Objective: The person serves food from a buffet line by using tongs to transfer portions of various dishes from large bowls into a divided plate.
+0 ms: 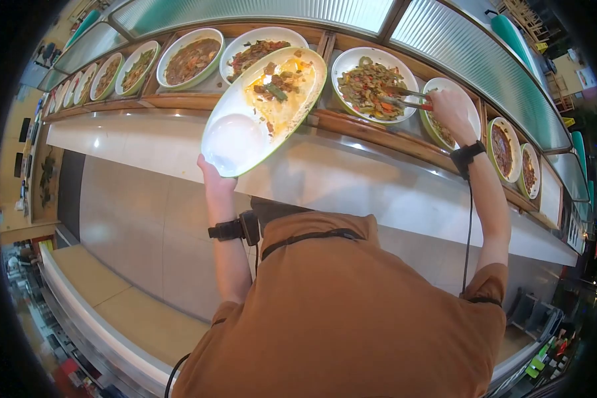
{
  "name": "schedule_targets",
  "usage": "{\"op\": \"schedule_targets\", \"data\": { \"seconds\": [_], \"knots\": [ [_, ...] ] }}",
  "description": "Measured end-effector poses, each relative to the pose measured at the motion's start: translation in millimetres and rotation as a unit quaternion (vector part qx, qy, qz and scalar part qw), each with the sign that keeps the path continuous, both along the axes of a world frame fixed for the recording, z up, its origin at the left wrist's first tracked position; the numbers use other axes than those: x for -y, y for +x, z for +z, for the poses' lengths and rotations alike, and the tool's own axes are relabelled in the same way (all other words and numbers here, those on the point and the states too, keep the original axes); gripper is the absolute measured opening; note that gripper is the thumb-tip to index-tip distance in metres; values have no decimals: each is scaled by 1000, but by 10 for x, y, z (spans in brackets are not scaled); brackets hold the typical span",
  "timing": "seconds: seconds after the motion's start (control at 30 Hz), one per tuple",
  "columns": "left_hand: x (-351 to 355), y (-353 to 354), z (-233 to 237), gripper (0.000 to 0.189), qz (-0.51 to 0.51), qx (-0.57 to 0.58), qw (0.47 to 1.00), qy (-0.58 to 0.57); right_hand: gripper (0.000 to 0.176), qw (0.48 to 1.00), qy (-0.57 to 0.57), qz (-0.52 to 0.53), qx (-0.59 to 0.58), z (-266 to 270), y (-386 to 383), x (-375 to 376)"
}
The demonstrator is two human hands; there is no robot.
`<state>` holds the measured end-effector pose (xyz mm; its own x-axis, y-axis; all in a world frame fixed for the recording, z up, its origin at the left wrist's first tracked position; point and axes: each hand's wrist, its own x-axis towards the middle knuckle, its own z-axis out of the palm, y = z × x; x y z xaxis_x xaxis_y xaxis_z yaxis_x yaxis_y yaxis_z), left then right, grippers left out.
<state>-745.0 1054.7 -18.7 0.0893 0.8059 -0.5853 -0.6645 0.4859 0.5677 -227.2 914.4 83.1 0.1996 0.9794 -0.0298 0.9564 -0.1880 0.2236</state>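
My left hand (217, 179) grips the lower end of a white oval dish (235, 147) with a green outside. The dish is tilted, and leftover food and orange sauce (278, 86) cling to its upper part. In my right hand (452, 116) is a pair of metal tongs (410, 103) with some red near the grip. The tips of the tongs reach into a round white bowl (340, 61) of chopped green and red vegetables (371, 86). Below my right hand sits another white dish (467, 109), partly hidden by the hand and forearm.
A wooden-framed counter (351, 126) carries a row of food dishes, including a brown stew (192, 61) and a dark red dish (501, 147). Ribbed glass panels (477, 69) stand behind them. A pale ledge (132, 136) runs along the front. Cables hang from both wrist straps.
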Motion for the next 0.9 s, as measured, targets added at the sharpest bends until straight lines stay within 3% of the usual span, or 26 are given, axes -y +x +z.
{"op": "schedule_targets", "data": {
  "seconds": [0.3, 0.4, 0.6, 0.9],
  "knots": [
    [-4, 26, 49, 55, -9, -15, 1000, -3, 12, 999, -36, 15, -25, -123, -324, -57],
    [1, -7, 11, 55, -2, -22, 1000, -5, 12, 998, -2, 8, -60, -46, -369, -2],
    [-44, -33, -79, 54, -13, -7, 1000, 11, 21, 983, -15, -111, -144, -62, -186, -44],
    [-24, 22, -2, 55, -4, -15, 1000, -2, 31, 960, 23, -144, -239, -279, 170, -1]
  ]
}}
